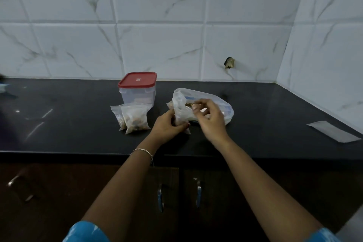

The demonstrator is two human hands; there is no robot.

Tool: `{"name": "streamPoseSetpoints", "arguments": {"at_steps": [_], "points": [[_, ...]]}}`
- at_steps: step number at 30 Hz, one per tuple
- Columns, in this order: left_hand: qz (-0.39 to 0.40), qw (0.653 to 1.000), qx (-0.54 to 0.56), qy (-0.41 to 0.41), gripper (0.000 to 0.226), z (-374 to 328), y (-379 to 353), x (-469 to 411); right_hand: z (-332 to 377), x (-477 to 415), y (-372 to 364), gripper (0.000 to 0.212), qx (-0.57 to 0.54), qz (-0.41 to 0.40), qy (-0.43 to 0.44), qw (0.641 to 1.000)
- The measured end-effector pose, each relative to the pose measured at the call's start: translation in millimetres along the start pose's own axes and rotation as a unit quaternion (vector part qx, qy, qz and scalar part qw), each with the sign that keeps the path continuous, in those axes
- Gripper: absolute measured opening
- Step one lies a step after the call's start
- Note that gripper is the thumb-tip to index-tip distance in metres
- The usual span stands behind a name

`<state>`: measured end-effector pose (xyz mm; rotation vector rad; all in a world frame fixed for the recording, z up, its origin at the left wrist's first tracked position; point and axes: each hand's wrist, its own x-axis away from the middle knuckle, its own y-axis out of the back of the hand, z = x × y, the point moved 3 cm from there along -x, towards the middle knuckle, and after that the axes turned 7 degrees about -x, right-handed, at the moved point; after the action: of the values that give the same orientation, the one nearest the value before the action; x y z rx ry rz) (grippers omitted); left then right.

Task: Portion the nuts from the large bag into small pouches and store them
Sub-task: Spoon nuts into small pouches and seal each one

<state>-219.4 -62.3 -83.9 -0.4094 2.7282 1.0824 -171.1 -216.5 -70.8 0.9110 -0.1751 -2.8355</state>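
Here, a small unreadable label (138,79) on the container's (135,95) red lid (128,83).

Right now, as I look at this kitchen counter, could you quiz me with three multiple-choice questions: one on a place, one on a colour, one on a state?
1. Where are the filled pouches?
A. In front of the box, nearer the person
B. Inside the cupboard
C. On the floor

2. What colour is the box's lid?
A. Blue
B. Red
C. Green

3. What is the left hand doing?
A. Lying flat and open
B. Hanging out of view
C. Gripping a small pouch

Answers:
1 A: they stand just before the box.
2 B: the lid is plainly red.
3 C: its fingers curl round the pouch.
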Motion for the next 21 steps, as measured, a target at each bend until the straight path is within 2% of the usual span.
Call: {"name": "streamPoseSetpoints", "arguments": {"at_steps": [3, 7, 11, 15, 21], "points": [[-0.007, 1.000, 0.008, -0.001, 0.051, 0.4, 0.2, 3.3, 0.5, 12.2, -15.7, 0.020, 0.033, 0.063, 0.040, 0.997], [-0.018, 0.999, 0.041, 0.008, 0.042, -0.7, 1.2, 6.6, 4.6, 18.4, -13.1, 0.021, 0.044, 0.075, 0.069, 0.994], [-0.026, 0.997, 0.065, 0.013, 0.051, 1.8, 0.2, 5.8, 5.8, 23.1, -20.4, 0.022, 0.125, 0.123, 0.108, 0.979], [0.006, 0.998, 0.062, 0.014, 0.049, 0.9, 0.9, 5.5, 3.5, 18.5, -16.3, 0.011, 0.142, 0.067, 0.099, 0.983], [0.035, 0.996, 0.086, 0.014, 0.065, 1.1, -0.4, 5.8, 5.2, 16.2, -7.4, 0.015, 0.096, -0.017, 0.109, 0.989]]}}
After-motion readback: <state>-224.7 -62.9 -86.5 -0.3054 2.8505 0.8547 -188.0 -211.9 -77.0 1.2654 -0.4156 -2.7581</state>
